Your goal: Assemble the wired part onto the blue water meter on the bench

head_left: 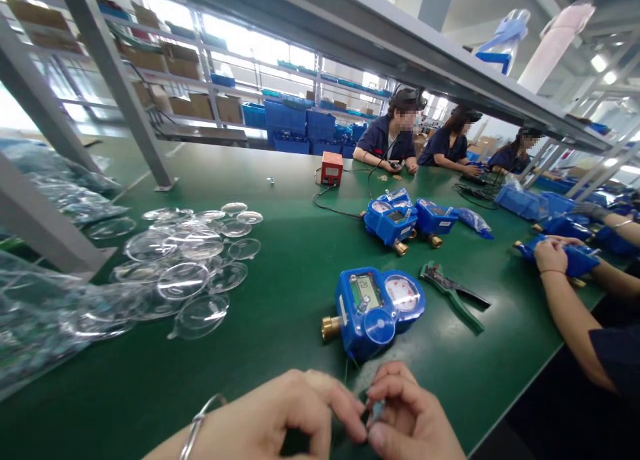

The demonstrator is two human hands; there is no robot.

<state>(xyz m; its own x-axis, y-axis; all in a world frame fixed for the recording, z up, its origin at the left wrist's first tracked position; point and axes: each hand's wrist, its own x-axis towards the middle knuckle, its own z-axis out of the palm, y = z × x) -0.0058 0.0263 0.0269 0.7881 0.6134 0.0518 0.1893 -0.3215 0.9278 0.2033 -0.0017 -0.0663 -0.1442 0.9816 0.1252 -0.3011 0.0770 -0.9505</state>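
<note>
One bluish piece (379, 410) in right grip (417, 417)

Glossy plastic and bright metal lay on a smooth, softly shining green worktop (280, 280).
The blue, boxy plastic meter with a round dial (356, 340) had a slick, shiny casing, and its gold-coloured cylindrical metal fitting (330, 329) gleamed. The thin, clear, round plastic covers (183, 281) were smooth and caught sharp highlights, while the transparent plastic bag at the near left (35, 313) looked wrinkled and glossy. The silver metal bangle (196, 428) was polished; the slanting grey metal post (120, 80) and brown cardboard boxes (184, 61) looked matt.
</note>
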